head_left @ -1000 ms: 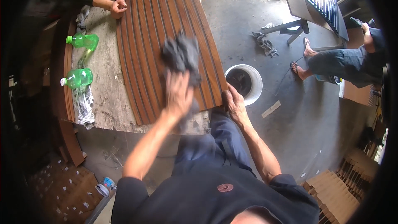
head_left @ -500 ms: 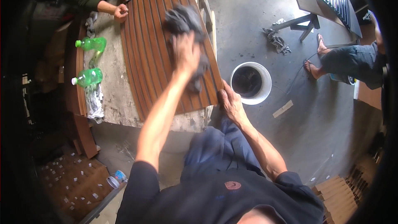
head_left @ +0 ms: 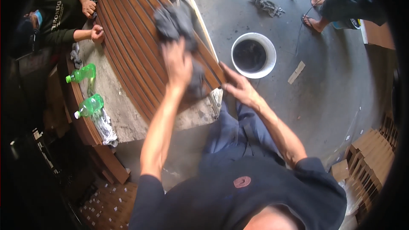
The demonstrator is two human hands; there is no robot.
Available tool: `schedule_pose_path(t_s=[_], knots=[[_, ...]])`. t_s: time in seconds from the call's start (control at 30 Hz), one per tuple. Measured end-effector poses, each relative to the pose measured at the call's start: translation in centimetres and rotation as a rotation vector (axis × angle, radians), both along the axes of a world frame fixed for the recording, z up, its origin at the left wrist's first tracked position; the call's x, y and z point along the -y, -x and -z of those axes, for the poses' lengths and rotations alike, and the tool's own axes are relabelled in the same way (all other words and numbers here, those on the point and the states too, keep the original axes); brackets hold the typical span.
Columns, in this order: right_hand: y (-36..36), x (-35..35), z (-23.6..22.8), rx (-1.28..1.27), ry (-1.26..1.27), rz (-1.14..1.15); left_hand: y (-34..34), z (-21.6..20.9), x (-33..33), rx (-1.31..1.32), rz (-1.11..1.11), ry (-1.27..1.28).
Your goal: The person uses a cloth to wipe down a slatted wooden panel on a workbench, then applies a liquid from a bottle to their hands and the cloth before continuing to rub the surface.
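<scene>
A brown wooden slatted panel with dark grooves lies on the worktable. My left hand is pressed on a bunched grey cloth near the panel's right side. Motion blurs the fingers and the cloth, and a lower part of the cloth trails beside the wrist. At the panel's near right corner, my right hand grips the edge with thumb and fingers apart around it; the fingertips are partly hidden.
Two green bottles stand or lie along the table's left side beside crumpled plastic. Across the panel, a co-worker's hands rest at its left edge. A white bucket holding dark liquid stands on the floor at right, with another person's feet beyond.
The whole view has shifted, so the bottles sit lower and the bucket higher. My left hand still lies on the cloth, blurred by motion; my right hand's fingers are straighter at the corner.
</scene>
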State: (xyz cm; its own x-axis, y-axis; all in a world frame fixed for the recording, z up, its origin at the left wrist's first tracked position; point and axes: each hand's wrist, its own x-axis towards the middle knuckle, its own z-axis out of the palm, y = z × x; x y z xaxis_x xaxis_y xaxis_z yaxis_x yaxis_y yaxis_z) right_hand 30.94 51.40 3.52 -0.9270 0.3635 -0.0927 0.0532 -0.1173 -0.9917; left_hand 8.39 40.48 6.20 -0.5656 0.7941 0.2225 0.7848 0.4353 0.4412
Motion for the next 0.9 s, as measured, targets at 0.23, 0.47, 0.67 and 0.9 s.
schedule_pose_path(t_s=[0.23,0.47,0.67,0.9], knots=[[-0.9,0.5,0.9,0.090,0.047,0.007,-7.5,-3.1,4.3,0.104,0.402,0.058],[-1.1,-0.2,-0.3,-0.019,0.362,0.006,-7.6,-1.6,2.4,0.140,0.365,0.035],[1.0,0.8,0.2,0.070,0.242,0.032,-5.9,-2.7,-1.0,0.064,0.345,-0.037],[1.6,-1.8,-0.5,0.112,-0.008,0.046,-6.4,-2.3,5.7,0.097,0.121,-0.131]])
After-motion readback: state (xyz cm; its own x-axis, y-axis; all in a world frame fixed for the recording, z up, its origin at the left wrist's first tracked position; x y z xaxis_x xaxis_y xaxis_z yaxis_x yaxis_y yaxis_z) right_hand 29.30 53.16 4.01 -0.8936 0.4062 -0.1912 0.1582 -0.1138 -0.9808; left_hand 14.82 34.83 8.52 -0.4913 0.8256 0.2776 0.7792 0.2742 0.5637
